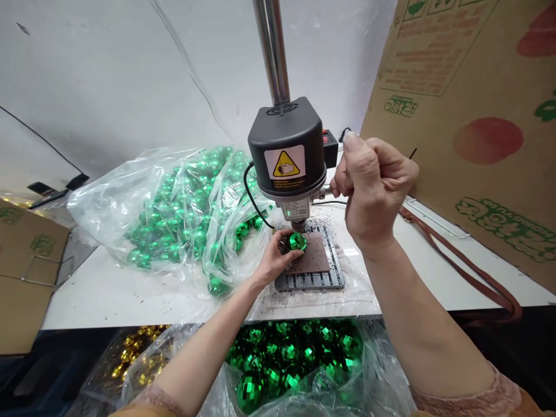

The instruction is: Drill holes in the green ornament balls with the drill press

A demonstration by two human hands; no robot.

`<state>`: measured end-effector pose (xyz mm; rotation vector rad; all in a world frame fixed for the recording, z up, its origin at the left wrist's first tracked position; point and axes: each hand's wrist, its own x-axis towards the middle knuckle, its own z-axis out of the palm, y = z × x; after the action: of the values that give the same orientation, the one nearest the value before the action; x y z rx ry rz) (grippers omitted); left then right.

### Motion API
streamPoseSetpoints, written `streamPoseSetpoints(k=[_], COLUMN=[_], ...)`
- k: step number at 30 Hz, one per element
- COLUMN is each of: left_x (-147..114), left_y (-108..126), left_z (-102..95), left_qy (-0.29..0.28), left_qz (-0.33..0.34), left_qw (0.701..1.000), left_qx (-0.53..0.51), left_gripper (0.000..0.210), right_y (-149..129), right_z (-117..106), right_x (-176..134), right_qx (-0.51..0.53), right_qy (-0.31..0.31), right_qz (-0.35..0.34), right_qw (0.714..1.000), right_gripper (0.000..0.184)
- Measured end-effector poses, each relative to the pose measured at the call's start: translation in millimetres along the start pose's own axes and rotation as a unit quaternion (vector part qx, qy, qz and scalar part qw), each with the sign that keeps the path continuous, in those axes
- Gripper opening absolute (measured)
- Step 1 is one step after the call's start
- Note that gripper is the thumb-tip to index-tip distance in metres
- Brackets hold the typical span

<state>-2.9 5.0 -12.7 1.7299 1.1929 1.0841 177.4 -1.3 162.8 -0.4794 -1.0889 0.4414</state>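
Pinched between the thumb and fingers of my left hand (280,253) is a shiny green faceted ball (297,241). The ball sits just under the chuck (299,225) of a small black drill press (286,147); whether a bit touches it is hidden. A brown board (313,255) lies beneath on the slotted grey base (310,282), with dark shavings scattered about. Raised at the press's right side, my right hand (371,182) is closed around its feed handle (325,191), whose grip is mostly covered by the fingers.
A clear plastic bag (113,185) of green balls lies left of the press. Below the table edge is another bag of green balls (286,353), with gold balls (139,347) farther left. Cardboard boxes (486,191) flank the table. A brown strap (469,260) lies at right.
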Motion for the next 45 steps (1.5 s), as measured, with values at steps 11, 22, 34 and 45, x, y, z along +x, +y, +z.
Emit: streamPoseSetpoints(k=[11, 22, 34, 45], left_x=[-15, -18, -18, -18], left_y=[2, -1, 0, 0], left_z=[21.5, 27.8, 27.8, 28.9], left_qy=[-0.018, -0.003, 0.002, 0.005], left_qz=[0.034, 0.000, 0.012, 0.006], left_qw=[0.999, 0.999, 0.999, 0.999], left_qx=[0.022, -0.045, -0.039, -0.048], left_gripper=[0.049, 0.052, 0.053, 0.053], right_y=[-1, 3, 14, 28], right_z=[0, -4, -10, -23], right_x=[1, -15, -37, -45], right_qx=[-0.029, -0.029, -0.022, 0.007], right_qy=[0.001, 0.021, 0.053, 0.004], right_qz=[0.001, -0.035, -0.118, -0.194], right_qw=[1.000, 0.999, 0.991, 0.981], right_gripper=[0.052, 0.050, 0.051, 0.050])
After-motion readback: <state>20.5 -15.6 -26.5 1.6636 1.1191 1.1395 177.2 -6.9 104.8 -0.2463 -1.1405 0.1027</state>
